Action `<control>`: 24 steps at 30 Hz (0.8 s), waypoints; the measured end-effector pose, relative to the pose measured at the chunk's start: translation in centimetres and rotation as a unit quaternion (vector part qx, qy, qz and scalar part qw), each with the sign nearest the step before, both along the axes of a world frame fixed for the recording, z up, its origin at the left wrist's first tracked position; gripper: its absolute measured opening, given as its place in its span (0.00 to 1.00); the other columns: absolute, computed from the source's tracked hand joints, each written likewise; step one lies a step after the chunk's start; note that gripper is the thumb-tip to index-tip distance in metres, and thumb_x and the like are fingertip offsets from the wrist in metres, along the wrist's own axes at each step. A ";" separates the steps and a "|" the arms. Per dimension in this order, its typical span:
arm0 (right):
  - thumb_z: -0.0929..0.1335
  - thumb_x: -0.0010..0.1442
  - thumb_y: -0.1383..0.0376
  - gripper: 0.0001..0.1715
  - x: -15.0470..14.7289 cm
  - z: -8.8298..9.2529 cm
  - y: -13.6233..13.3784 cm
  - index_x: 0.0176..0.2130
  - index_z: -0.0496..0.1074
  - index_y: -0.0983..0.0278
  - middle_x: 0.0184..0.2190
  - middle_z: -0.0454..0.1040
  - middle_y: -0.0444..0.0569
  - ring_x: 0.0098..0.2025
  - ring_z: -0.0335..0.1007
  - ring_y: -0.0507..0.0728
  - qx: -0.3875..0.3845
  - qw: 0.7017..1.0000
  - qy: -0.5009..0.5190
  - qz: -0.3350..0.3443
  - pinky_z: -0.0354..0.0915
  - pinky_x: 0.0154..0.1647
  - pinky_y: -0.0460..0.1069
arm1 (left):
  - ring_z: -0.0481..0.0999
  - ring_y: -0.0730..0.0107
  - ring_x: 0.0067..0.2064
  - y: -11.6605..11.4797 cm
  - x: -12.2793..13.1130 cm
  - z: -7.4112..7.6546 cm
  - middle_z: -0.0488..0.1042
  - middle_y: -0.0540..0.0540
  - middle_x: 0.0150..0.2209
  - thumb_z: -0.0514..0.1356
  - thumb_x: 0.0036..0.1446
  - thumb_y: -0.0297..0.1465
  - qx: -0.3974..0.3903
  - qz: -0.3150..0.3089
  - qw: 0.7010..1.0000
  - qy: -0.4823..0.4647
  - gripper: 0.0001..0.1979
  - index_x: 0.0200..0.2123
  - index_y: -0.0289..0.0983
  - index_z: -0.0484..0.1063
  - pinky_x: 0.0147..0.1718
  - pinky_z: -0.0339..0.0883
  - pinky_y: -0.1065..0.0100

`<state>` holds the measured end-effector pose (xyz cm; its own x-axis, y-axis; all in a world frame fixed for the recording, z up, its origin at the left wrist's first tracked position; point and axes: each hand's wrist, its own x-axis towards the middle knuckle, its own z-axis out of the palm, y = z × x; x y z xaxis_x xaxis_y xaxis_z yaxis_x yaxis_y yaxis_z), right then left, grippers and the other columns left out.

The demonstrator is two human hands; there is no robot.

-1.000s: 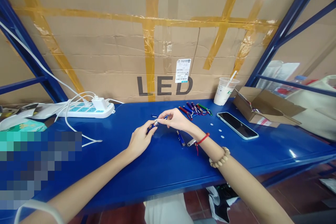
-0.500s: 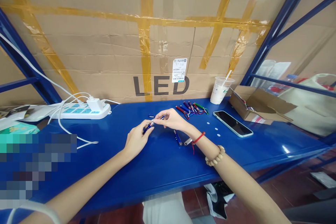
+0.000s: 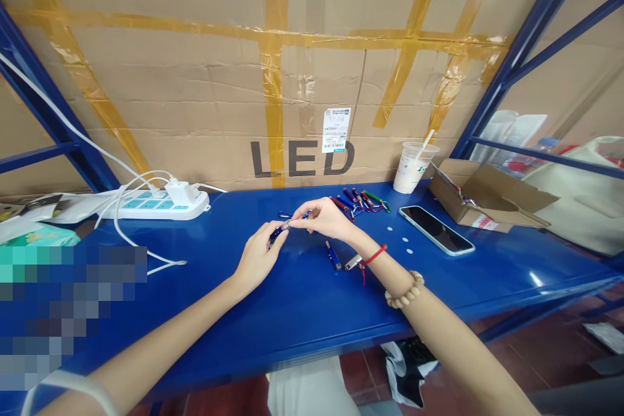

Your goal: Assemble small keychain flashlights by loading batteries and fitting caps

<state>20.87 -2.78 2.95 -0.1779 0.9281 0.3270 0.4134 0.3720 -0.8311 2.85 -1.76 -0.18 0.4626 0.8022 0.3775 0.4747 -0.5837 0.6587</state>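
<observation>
A small blue keychain flashlight [image 3: 276,233] with a silver end lies between the thumb and fingers of my left hand [image 3: 258,255], which is closed around its body. My right hand [image 3: 324,218] pinches the silver end with thumb and fingertip; whether a tiny part sits in that pinch is hidden. Just behind the fingers, a blue carabiner clip [image 3: 283,215] shows on the table. Nearer me, under the right wrist, lie another blue flashlight [image 3: 333,256] and a short silver piece [image 3: 353,262]. Beyond the right hand, several red, blue, purple and green flashlights [image 3: 358,198] with clips are bunched together.
Small white discs [image 3: 406,240] and a phone [image 3: 436,230] lie to the right on the blue table [image 3: 292,312]. A drink cup [image 3: 411,172] and an open carton [image 3: 487,201] stand behind them. At left sits a power strip [image 3: 156,208] with loose white cables. A large cardboard sheet [image 3: 195,104] rises behind.
The view has shifted slightly, so everything sits a little further right. Both hands keep hold of the blue flashlight, with only a small change in the right fingers.
</observation>
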 end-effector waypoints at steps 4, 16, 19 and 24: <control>0.73 0.42 0.54 0.20 0.2 0.2 0.1 0.28 0.76 0.69 0.24 0.76 0.49 0.18 0.62 0.47 -0.010 1.000 0.029 -0.001 0.62 0.19 0.44 | 0.71 0.71 0.34 -0.1 -0.1 0.2 0.73 0.49 0.35 0.47 0.60 0.36 -0.015 -0.036 0.999 -0.026 0.15 0.42 0.38 0.69 0.35 0.63 0.72; 0.73 0.41 0.56 0.19 -1.1 0.4 -0.9 0.28 0.78 0.70 0.24 0.76 0.51 0.20 0.62 0.48 -0.053 0.997 0.054 -0.028 0.59 0.18 0.43 | 0.66 0.75 0.25 -0.2 -0.6 -0.1 0.68 0.52 0.25 0.47 0.59 0.37 -0.042 -0.049 0.998 -0.028 0.14 0.37 0.37 0.68 0.27 0.59 0.74; 0.74 0.39 0.56 0.20 -1.2 0.5 -0.9 0.28 0.78 0.70 0.23 0.76 0.51 0.20 0.62 0.48 -0.077 0.994 0.065 -0.033 0.59 0.18 0.43 | 0.65 0.75 0.24 -0.2 -0.6 -0.1 0.67 0.53 0.24 0.47 0.59 0.37 -0.042 -0.046 0.998 -0.020 0.14 0.37 0.37 0.68 0.27 0.58 0.74; 0.74 0.37 0.56 0.20 -1.1 0.5 -0.7 0.27 0.78 0.70 0.22 0.75 0.50 0.20 0.61 0.47 -0.104 0.992 0.074 -0.021 0.58 0.17 0.42 | 0.64 0.75 0.24 -0.1 -0.5 -0.2 0.67 0.53 0.23 0.48 0.59 0.37 -0.045 -0.046 0.998 -0.019 0.13 0.38 0.37 0.68 0.26 0.57 0.74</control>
